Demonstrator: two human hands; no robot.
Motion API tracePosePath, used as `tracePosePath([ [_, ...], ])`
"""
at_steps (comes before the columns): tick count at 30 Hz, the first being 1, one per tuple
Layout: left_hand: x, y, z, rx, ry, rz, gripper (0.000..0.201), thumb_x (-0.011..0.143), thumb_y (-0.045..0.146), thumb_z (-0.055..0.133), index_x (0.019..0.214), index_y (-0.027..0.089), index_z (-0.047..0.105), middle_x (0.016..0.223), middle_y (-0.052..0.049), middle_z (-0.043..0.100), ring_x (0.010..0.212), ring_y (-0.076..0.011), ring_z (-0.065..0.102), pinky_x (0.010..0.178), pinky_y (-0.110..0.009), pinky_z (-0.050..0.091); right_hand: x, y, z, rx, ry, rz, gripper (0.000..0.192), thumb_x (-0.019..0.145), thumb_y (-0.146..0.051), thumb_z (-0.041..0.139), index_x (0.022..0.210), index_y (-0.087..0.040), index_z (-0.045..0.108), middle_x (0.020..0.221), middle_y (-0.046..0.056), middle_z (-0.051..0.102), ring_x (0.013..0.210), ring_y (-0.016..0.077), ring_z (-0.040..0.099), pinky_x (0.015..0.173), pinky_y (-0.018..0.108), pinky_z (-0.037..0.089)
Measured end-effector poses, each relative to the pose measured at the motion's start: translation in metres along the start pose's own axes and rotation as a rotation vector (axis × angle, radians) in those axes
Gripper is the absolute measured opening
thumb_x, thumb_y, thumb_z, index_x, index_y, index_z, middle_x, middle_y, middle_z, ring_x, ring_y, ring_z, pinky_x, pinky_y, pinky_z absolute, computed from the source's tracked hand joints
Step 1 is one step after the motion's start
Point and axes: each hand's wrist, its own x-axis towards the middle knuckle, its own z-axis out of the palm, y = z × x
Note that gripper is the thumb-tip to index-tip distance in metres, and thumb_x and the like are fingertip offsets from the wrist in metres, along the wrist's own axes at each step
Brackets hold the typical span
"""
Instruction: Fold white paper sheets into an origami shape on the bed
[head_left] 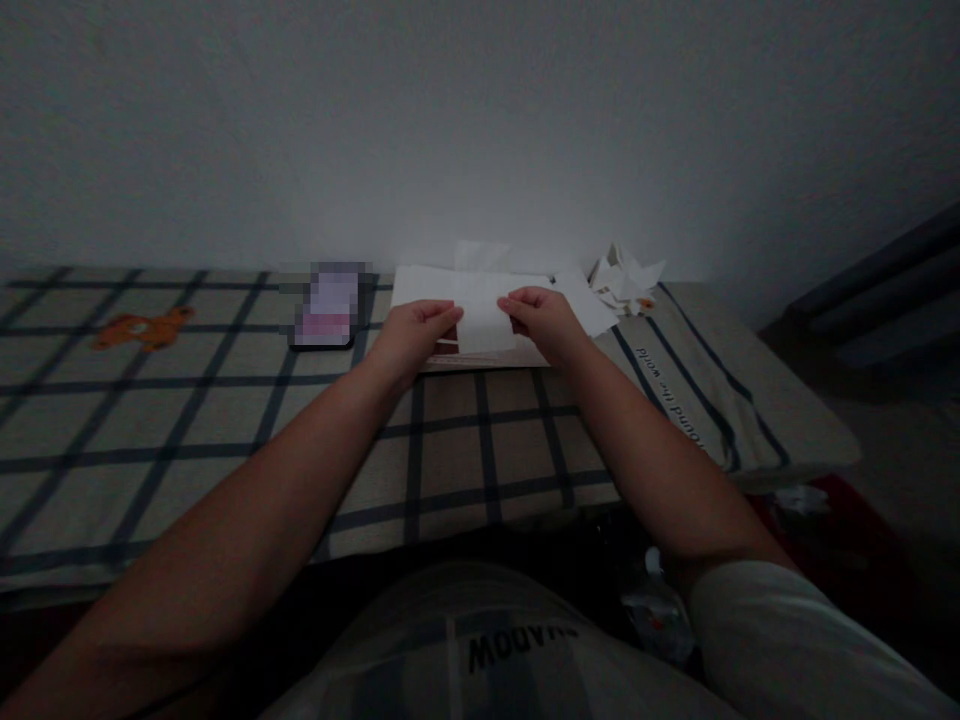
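1. At the far left I see the checked cloth (pixel 187 420) that covers the surface, beige with dark blue lines, and an orange bear print (pixel 142 328) on it near the wall.
2. Further along, a dark phone (pixel 327 305) lies flat on the cloth just left of the hands; its screen is blurred, so I cannot read it.
3. My left hand (pixel 415 335) reaches forward with the fingers curled, thumb and fingertips pressed together on the left edge of a small white paper (pixel 484 318).
4. That paper sits between the two hands, held just above a larger white sheet (pixel 420 285) that lies flat on the cloth near the wall. I cannot tell whether the small paper touches the sheet below.
5. Under the small paper a dark red patch (pixel 447 347) shows, bordering the left hand; whether it is a card or part of a box I cannot tell.
6. My right hand (pixel 544 320) mirrors the left, fingers bent and pinching the right edge of the same paper.
7. Behind the hands, a white tissue (pixel 480 255) stands up against the wall.
8. To the right, a heap of crumpled white paper scraps (pixel 622 280) rests on the cloth near its corner.
9. Printed lettering (pixel 671 395) runs along the cloth on the right side.
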Motion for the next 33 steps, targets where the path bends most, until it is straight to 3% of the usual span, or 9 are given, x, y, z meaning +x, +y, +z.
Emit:
tracePosePath([
  [3,0.0015,-0.0006,-0.0008,-0.024,-0.036,-0.03,0.007,0.075,0.024,0.071,0.078,0.017,0.07,0.074,-0.002,0.07,0.064,-0.0131,0.064,0.067,-0.028,0.057,0.0001,-0.0008,-0.0004,0.0,0.025,-0.033,0.016,0.078,-0.021,0.07,0.066,-0.016,0.06,0.056,-0.005,0.052,0.05,0.0065,0.042,0.053,0.023,0.041],
  [8,0.0016,0.0009,0.0005,-0.069,0.006,-0.031,0.001,0.072,0.015,0.07,0.072,0.015,0.069,0.071,-0.001,0.07,0.063,-0.0114,0.064,0.073,-0.028,0.057,-0.0014,-0.0026,0.0009,-0.064,0.048,-0.026,0.016,0.08,-0.023,0.069,0.068,-0.017,0.06,0.057,-0.005,0.05,0.053,0.0076,0.043,0.054,0.023,0.04],
  [13,0.0005,0.0005,-0.0002,-0.121,-0.096,-0.08,0.015,0.068,0.014,0.074,0.084,0.015,0.072,0.083,-0.004,0.074,0.072,-0.0119,0.067,0.079,-0.028,0.057,-0.0021,-0.0052,0.0013,-0.071,0.091,-0.025,0.017,0.08,-0.022,0.068,0.067,-0.018,0.059,0.055,-0.005,0.049,0.053,0.0081,0.042,0.054,0.024,0.039],
  [20,0.0008,0.0009,-0.0004,-0.092,-0.032,-0.11,0.031,0.063,0.006,0.076,0.092,0.015,0.07,0.079,-0.002,0.072,0.07,-0.0113,0.066,0.082,-0.03,0.058,-0.0017,-0.0059,0.0008,-0.065,0.083,-0.017,0.014,0.078,-0.023,0.069,0.069,-0.017,0.061,0.055,-0.005,0.05,0.053,0.0083,0.045,0.054,0.023,0.04],
  [27,0.0034,0.0042,0.0001,-0.187,0.084,-0.019,0.007,0.074,0.014,0.071,0.08,0.015,0.068,0.076,-0.001,0.071,0.069,-0.0103,0.067,0.08,-0.027,0.058,-0.003,-0.0035,0.0008,-0.079,-0.058,0.01,0.014,0.077,-0.024,0.07,0.068,-0.016,0.062,0.058,-0.004,0.054,0.053,0.0075,0.044,0.055,0.023,0.04],
  [33,0.0079,0.0024,-0.0031,-0.074,0.149,0.021,0.011,0.07,0.016,0.074,0.075,0.015,0.065,0.067,0.001,0.066,0.061,-0.0114,0.063,0.072,-0.029,0.059,-0.0042,-0.002,0.0001,-0.115,-0.11,0.02,0.016,0.077,-0.027,0.072,0.069,-0.017,0.062,0.058,-0.003,0.056,0.054,0.0082,0.046,0.056,0.024,0.042],
])
